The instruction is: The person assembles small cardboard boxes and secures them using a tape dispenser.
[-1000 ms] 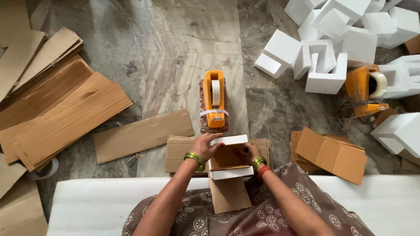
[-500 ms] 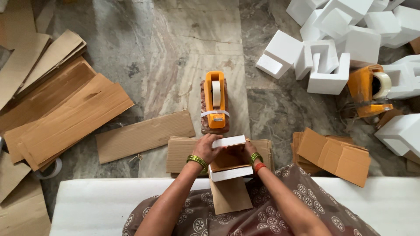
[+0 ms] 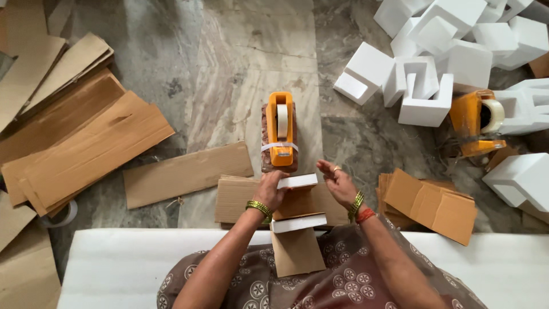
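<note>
Left grip (image 3: 270, 191) closed on carton (image 3: 297, 205) at its far white block (image 3: 297, 181), right grip (image 3: 337, 182) open, clear beside it; carton on flat cardboard (image 3: 237, 197) just before orange tape dispenser (image 3: 280, 136), floor (image 3: 229, 74).

Matt brown cardboard box (image 3: 297, 203), foam-capped

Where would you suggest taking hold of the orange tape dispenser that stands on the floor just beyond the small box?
Probably by the long sides of the orange tape dispenser, from above. It stands narrow and upright, pointing away from the person, with bare floor on both flanks. Its near end abuts the small box, beside the left hand.
</note>
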